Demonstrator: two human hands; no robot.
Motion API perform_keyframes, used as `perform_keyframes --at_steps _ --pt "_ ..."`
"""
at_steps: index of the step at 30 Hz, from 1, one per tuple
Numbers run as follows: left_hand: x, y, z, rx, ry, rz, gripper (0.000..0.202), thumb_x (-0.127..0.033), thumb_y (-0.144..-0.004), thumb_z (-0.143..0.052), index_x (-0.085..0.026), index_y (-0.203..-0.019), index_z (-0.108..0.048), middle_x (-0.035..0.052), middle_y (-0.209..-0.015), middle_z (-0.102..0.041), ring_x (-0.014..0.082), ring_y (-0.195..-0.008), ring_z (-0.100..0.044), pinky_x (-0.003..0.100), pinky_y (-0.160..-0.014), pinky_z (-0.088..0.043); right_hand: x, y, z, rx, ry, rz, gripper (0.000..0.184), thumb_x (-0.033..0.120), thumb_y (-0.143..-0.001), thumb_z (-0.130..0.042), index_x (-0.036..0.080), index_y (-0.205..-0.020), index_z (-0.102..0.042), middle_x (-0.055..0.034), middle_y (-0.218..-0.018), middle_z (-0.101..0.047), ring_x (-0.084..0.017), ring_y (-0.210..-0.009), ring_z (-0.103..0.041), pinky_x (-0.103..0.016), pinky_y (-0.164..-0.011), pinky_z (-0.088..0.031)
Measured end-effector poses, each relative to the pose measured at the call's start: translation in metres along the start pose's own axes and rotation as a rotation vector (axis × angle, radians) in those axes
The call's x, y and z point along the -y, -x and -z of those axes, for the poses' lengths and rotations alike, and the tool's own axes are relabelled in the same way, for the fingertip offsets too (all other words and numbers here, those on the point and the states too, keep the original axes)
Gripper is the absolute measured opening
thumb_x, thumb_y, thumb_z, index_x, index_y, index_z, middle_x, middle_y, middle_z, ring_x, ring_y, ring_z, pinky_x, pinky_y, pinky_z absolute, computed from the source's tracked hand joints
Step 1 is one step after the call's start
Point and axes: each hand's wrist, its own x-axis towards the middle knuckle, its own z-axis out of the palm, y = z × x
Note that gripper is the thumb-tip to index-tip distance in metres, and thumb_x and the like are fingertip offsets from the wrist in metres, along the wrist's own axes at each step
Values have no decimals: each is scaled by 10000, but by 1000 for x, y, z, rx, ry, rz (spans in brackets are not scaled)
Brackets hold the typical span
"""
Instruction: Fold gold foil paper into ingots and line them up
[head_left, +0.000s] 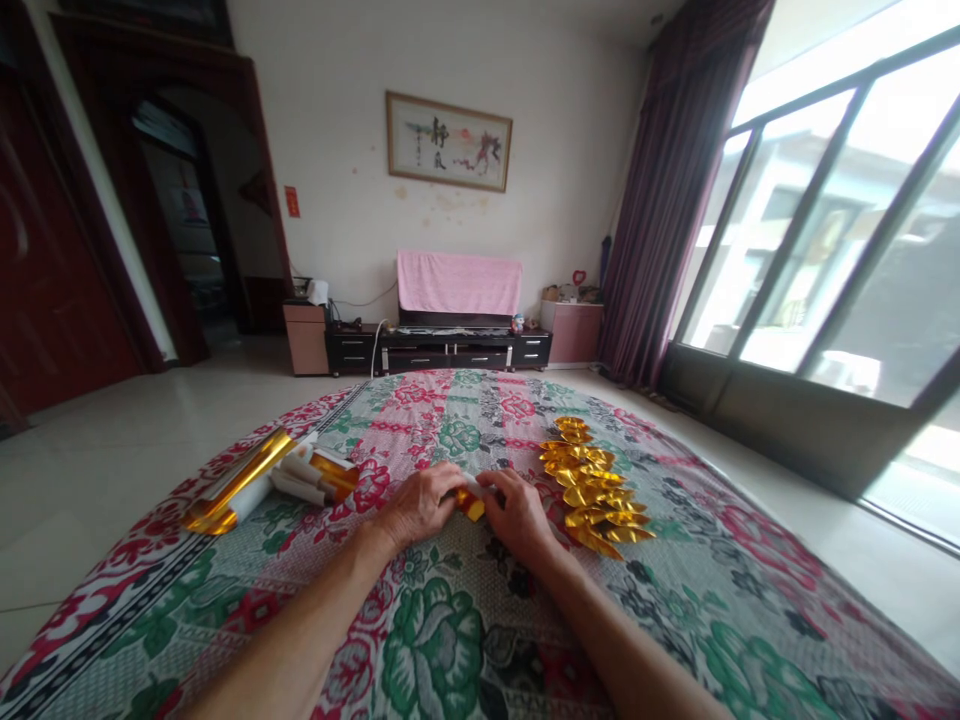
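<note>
A small piece of gold foil paper (470, 503) with a white side lies between my two hands, over the middle of the flowered cloth. My left hand (426, 503) pinches its left end, fingers bent. On its other end, my right hand (517, 512) closes with the thumb and fingertips. The fold under the fingers is partly hidden. To the right stand rows of folded gold paper ingots (592, 480), set close together. Off to the left lie loosely rolled gold foil sheets (251, 480) with white backs, apart from my left hand.
The flowered tablecloth (435, 640) covers a wide rounded table. Beyond it stands a low black TV cabinet (450, 352) with a pink cloth (459, 282) over the screen. Glass doors (810, 240) and a purple curtain (667, 200) are at the right.
</note>
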Motion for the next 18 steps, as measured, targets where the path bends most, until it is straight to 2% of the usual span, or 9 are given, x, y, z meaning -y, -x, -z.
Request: perform_keyframes --at_steps 5,11,18 --pt "0 0 0 -6 21 17 339 -66 -732 -496 -186 -1026 -615 43 -976 -630 159 -942 -568 285 -862 -462 -1 1 -2 -12 5 21 264 62 -719 -504 187 -900 -650 -39 -887 -641 -140 -789 -590 -224 -725 -438" --pt "2 0 -1 5 -25 36 358 -73 -747 -492 -201 -1061 -610 40 -981 -639 165 -949 -566 300 -872 -452 2 3 -1 -12 7 50 187 171 -809 -494 193 -902 -655 -32 -825 -627 -129 -732 -578 -218 -682 -426" --pt "4 0 -3 1 -59 34 214 -104 -783 -483 -190 -830 -674 30 -893 -634 152 -887 -560 274 -844 -439 1 4 -4 -22 6 34 168 186 -804 -517 202 -892 -659 -27 -842 -623 -129 -755 -578 -212 -701 -428"
